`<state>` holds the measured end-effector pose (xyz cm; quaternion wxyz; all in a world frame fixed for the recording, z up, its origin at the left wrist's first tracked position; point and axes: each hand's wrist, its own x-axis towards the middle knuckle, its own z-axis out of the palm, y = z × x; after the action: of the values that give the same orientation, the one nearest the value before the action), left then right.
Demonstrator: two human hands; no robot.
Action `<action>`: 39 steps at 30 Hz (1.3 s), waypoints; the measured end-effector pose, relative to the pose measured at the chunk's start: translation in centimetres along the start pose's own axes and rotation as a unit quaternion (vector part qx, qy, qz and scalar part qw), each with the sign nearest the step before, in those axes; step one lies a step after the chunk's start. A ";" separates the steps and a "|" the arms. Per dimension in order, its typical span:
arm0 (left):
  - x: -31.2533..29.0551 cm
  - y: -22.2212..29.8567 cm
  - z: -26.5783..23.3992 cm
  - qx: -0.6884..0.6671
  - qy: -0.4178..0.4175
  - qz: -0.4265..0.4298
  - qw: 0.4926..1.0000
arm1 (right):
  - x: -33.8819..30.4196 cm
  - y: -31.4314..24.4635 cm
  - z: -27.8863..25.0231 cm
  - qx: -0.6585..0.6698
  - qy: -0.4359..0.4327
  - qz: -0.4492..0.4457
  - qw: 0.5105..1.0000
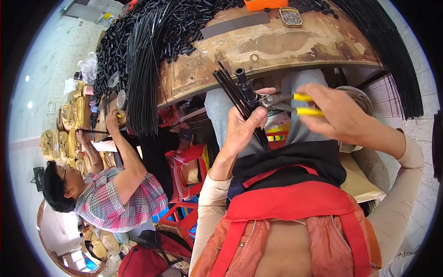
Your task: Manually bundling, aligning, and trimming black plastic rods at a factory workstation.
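Observation:
My left hand [239, 131] is closed around a bunch of thin black rods [229, 92] and a stepped black tubular fitting [245, 85], held above my lap. The fitting points up and away from me, its round open end on top. In my right hand [339, 114] is a pair of pliers with yellow grips [303, 97]. Their metal jaws meet the side of the fitting, close to my left thumb. A thin bright wire-like piece shows at the jaws; what exactly they pinch is too small to tell.
Ahead stands a worn wooden table [295, 46] with a heap of black tubes [177, 37], hanging bundles of black rods [146, 74], a grey metal strip [235, 24], a small tray of metal bits [291, 17] and an orange container [265, 4]. At left, a co-worker in a plaid shirt [124, 198] handles rods.

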<state>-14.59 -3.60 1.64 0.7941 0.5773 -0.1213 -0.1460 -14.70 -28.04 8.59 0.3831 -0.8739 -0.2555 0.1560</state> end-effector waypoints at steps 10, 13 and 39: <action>-0.3 0.7 -0.9 0.015 -0.031 -0.034 0.999 | 0.3 2.4 6.4 0.420 -0.118 0.100 0.894; -0.4 0.6 -1.0 0.028 -0.032 -0.044 0.998 | 0.3 2.3 6.8 0.391 -0.079 0.075 0.914; -0.9 -0.6 -1.0 -0.008 -0.063 0.016 0.998 | 0.6 -1.0 0.0 0.265 -0.225 0.160 0.924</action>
<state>-15.10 -2.57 0.79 0.7915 0.5588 -0.1794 -0.1707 -14.53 -27.06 9.29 0.5036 -0.7114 -0.1412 0.4693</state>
